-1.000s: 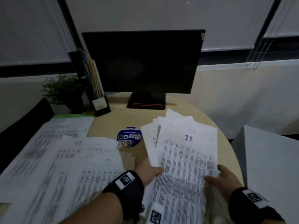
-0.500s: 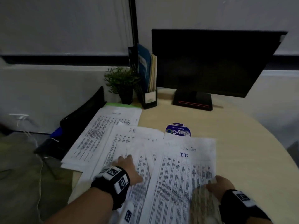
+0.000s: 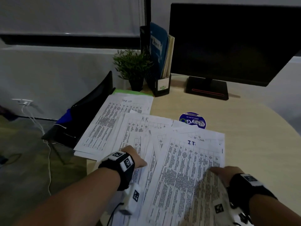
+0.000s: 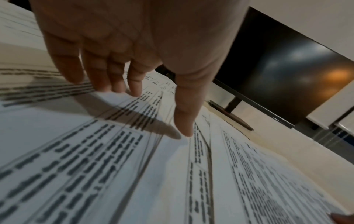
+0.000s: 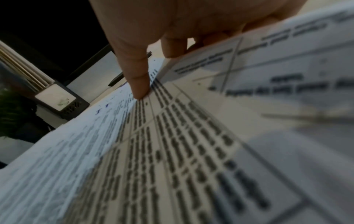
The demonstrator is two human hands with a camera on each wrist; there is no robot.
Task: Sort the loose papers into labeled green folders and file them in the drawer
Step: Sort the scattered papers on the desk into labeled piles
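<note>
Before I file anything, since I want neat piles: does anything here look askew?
Yes. The sheets under the IT page and HR page overlap crookedly, fanned at different angles. A green folder lies buried under the far stack.

Your left hand (image 3: 138, 158) hides its fingers in the head view. Print on the papers (image 5: 172, 151) is blurred. Monitor (image 3: 236, 41) is cut off at the top edge.

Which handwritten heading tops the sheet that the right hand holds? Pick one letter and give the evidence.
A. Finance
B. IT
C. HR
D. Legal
B: in the head view the sheet held at its right edge by the right hand has "I.T." handwritten at its top, while the "HR" sheet lies further back and to the left, beyond the left hand.
</note>
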